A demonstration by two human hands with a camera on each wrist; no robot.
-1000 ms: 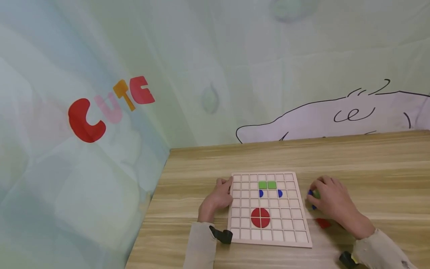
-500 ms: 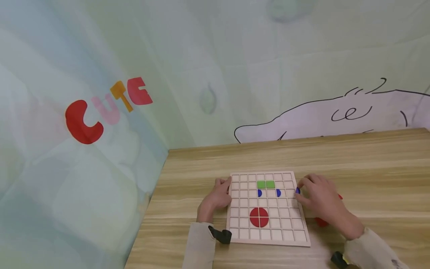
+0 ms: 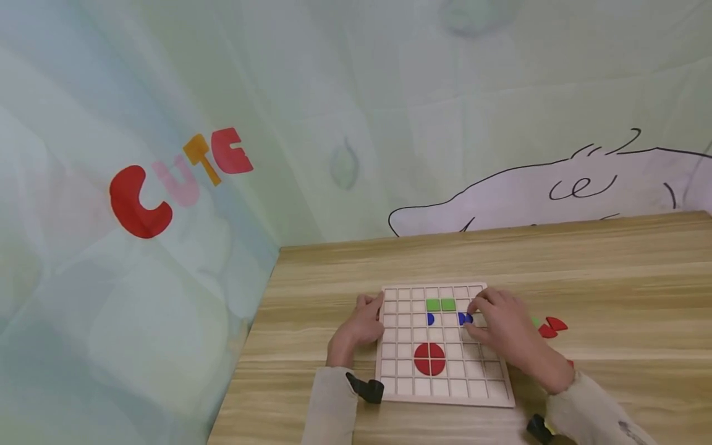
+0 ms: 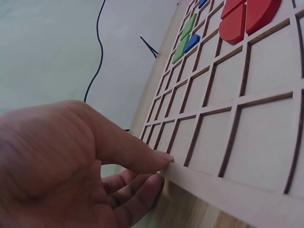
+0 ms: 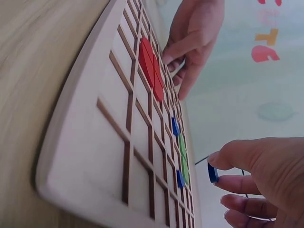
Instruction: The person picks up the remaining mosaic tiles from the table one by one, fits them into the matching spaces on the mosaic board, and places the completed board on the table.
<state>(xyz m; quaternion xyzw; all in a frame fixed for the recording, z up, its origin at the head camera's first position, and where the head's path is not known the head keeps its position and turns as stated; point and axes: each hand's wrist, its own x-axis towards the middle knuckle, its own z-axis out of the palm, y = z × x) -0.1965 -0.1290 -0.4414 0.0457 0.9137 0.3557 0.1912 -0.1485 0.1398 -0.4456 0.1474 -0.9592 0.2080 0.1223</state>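
Observation:
A pale wooden grid board (image 3: pixel 397 383) lies on the table. At its left edge my left hand (image 3: pixel 358 326) grips the rim, thumb on top and fingers against the side in the left wrist view. Over the board's upper right, my right hand (image 3: pixel 508 327) pinches a blue half-round tile (image 5: pixel 213 173) between thumb and forefinger. That tile is just right of a blue half-round tile (image 5: pixel 180 179) set in a square. Another blue tile (image 3: pixel 431 319) sits farther left. Two green square tiles (image 3: pixel 440 305) lie above, and red quarter-round tiles (image 3: pixel 429 359) form a circle lower down.
Loose red tiles (image 3: pixel 556 324) lie on the table (image 3: pixel 628 278) right of the board, with a green piece (image 3: pixel 536 322) partly behind my right hand. A printed cloth wall (image 3: pixel 334 123) stands along the back and left sides.
From the loose tiles, my right hand has moved left over the board, carrying a blue half-round tile. Loose red tiles have come into view. The left hand stays at the board's edge.

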